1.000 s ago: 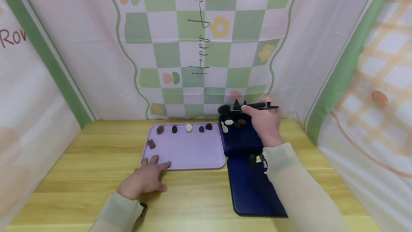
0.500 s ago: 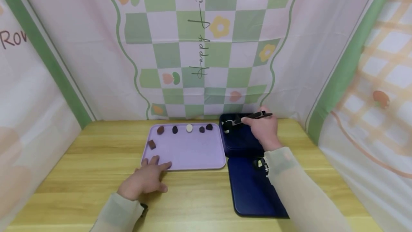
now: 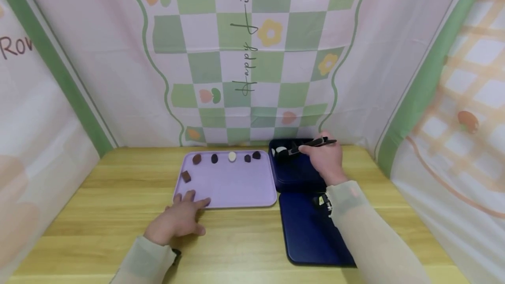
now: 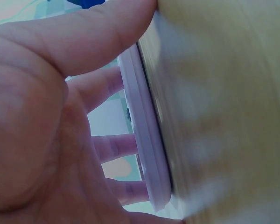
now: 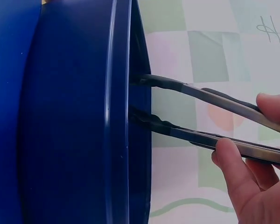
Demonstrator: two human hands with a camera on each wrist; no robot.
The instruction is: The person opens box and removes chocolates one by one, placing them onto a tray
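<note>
My right hand (image 3: 326,159) grips a pair of black-tipped tongs (image 3: 311,142) over the dark blue box (image 3: 300,181). In the right wrist view the tongs' two arms stand apart, and their tips reach inside the box past its rim. A white pebble-like piece (image 3: 280,149) shows in the box beside the tips; the tips hide what lies under them. My left hand (image 3: 177,220) is spread, its fingers resting on the near left corner of the lilac tray (image 3: 229,189). In the left wrist view its fingers reach over the tray's edge, thumb apart.
Along the tray's far side lie a brown oval piece (image 3: 197,159), a black one (image 3: 214,158), a white one (image 3: 232,157) and two dark lumps (image 3: 256,155). A brown square piece (image 3: 186,176) lies at the left. A blue lid (image 3: 307,236) is in front of the box. Curtains surround the table.
My right hand has lowered the tongs from above the box until their tips are inside it, then shifted slightly to the right. The left hand has stayed put.
</note>
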